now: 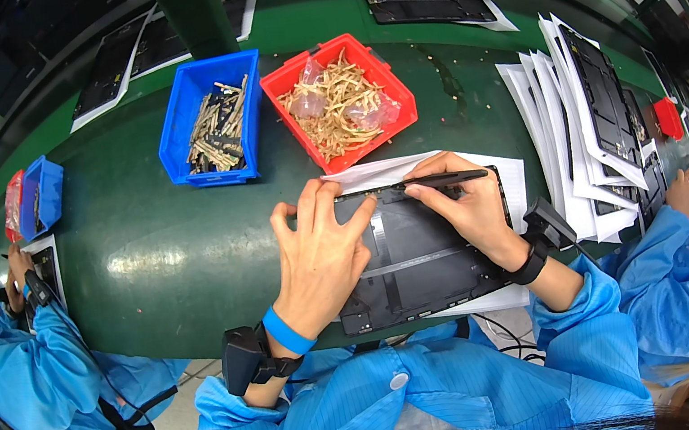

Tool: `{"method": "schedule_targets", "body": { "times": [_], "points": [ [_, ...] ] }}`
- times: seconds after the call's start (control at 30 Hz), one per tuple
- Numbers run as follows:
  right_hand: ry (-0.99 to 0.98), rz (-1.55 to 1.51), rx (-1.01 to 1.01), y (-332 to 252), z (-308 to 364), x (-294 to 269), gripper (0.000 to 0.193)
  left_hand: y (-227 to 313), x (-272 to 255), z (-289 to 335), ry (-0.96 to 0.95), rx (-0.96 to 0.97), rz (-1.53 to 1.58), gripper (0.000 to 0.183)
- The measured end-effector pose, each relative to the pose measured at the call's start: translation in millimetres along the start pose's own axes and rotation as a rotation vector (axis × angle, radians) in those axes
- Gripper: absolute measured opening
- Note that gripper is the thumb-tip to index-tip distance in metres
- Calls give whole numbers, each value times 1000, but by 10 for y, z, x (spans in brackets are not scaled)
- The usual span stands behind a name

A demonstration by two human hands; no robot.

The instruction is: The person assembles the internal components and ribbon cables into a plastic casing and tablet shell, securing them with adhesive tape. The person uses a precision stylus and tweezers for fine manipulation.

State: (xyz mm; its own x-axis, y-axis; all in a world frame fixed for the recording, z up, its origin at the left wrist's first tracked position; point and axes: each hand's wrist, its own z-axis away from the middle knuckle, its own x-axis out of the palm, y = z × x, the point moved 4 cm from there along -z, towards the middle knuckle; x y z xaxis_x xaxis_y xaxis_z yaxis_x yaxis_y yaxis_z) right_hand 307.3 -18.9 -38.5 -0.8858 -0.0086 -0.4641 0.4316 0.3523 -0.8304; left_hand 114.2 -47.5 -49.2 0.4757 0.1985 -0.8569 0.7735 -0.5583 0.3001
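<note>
A black tablet-like panel (421, 238) lies over sheets of white paper (515, 186) at the table's near edge. My left hand (316, 261) rests on its far left corner, fingers spread and tips down at the edge. In my right hand (466, 208) is a slim black tool that looks like tweezers (452, 178), pinched between thumb and fingers. The tool lies nearly level, its tip at the panel's far edge. What the tip touches is too small to make out.
Beyond the panel stand a blue bin (210, 119) of narrow strips and a red bin (344, 101) of tan peeled strips. Panels and paper (574, 140) are stacked at right. More panels (422, 0) lie on the far ledge. Co-workers sit on both sides.
</note>
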Motion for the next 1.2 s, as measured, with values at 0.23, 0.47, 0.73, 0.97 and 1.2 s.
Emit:
{"method": "schedule_targets", "body": {
  "times": [0.23, 0.47, 0.73, 0.97, 1.2],
  "points": [
    [31, 21, -27, 4, 4, 21, 13, 18, -24, -9, 4, -19, 18, 44],
    [43, 24, -48, 5, 20, 43, 12, 30, -26, 0, 16, -15, 12, 43],
    [45, 49, -84, -9, -2, 52, 12, 98, 17, -17, -8, -29, -127, 50],
    [48, 11, -51, 9, 3, 57, 11, 127, 11, -16, 5, -21, -117, 50],
    [52, 14, -84, 25, 3, 51, 12, 186, 12, -66, 26, -13, -134, 48]
  ]
}}
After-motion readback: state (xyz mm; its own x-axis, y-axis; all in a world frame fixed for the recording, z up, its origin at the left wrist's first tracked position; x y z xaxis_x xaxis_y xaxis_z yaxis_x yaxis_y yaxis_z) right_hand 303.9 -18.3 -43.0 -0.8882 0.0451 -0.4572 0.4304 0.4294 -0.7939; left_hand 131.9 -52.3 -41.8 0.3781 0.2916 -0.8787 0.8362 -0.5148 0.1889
